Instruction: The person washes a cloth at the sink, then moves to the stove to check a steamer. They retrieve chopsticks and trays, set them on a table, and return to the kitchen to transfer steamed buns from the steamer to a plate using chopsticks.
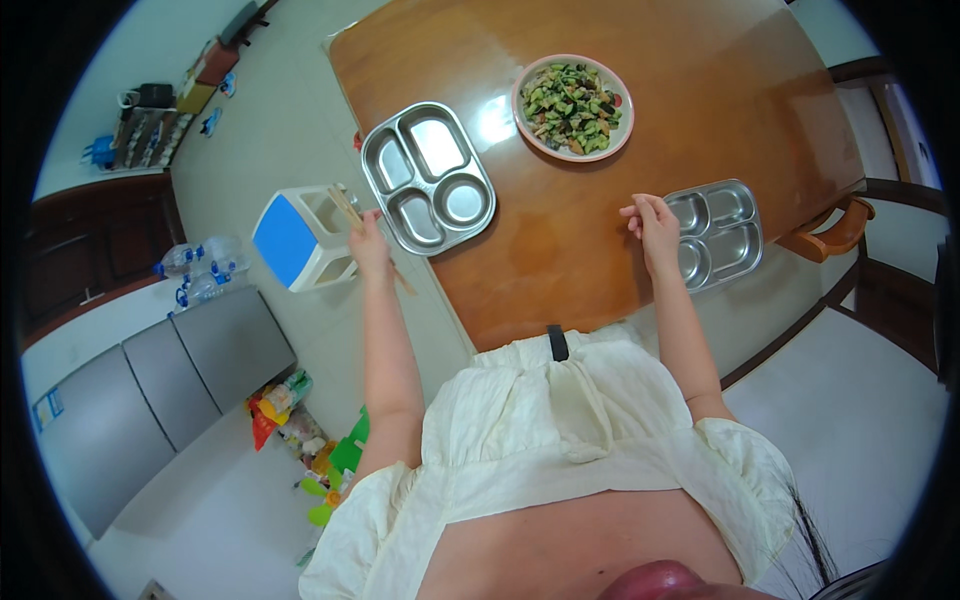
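My left hand (369, 246) grips a bundle of wooden chopsticks (345, 206) beyond the table's left edge. Something shiny, perhaps a spoon, shows beside their upper ends. Close to that hand, a stainless-steel divided tray (461, 199) lies at the left edge of the wooden table (525, 240), its compartments bare. My right hand (656, 229) hovers over the right side with fingers loosely bent and nothing visible in them. It partly covers a second divided steel tray (729, 247) at the table's edge. Farther up sits a pink-rimmed plate (516, 109) of chopped green vegetable salad (574, 109).
A blue-topped white plastic stool (289, 240) stands on the floor left of the table. Wooden chairs (832, 232) are at the right. Grey cabinets (150, 405), clear plastic bottles (199, 274) and a shoe rack (150, 139) lie farther left.
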`<state>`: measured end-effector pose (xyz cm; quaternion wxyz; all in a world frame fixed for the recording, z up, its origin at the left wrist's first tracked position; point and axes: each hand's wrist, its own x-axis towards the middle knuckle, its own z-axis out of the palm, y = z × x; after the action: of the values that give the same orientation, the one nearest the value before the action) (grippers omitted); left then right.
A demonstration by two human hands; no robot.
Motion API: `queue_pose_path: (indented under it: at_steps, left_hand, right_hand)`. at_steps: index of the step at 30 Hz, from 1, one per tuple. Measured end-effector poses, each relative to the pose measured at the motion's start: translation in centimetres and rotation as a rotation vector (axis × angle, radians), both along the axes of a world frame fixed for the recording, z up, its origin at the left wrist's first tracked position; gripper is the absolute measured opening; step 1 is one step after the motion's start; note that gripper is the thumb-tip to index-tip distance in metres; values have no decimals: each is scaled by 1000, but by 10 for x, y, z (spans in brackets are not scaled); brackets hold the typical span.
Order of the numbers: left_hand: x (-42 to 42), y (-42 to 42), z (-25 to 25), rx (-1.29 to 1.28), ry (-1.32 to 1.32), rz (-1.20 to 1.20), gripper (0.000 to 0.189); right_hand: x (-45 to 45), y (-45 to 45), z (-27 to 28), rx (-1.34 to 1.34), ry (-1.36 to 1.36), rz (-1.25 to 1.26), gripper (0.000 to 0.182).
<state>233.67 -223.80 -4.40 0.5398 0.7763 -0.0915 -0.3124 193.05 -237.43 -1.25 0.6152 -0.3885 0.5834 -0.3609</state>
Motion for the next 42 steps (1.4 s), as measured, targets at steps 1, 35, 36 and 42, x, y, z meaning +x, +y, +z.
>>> queue_pose_path:
  at_steps: [1, 35, 36, 42]
  left_hand:
    - [-20, -3, 26, -49, 99, 7, 24]
    - [-169, 8, 89, -194, 751, -651, 34]
    - [-172, 8, 94, -166, 746, -563, 32]
    - [-166, 16, 95, -157, 781, -546, 28]
  right_hand:
    - [5, 10, 9, 9, 0, 61, 19]
    - [-140, 52, 17, 1, 1303, -127, 21]
    - [-143, 45, 12, 76, 1319, -89, 24]
    - [-142, 29, 7, 48, 1408, -22, 27]
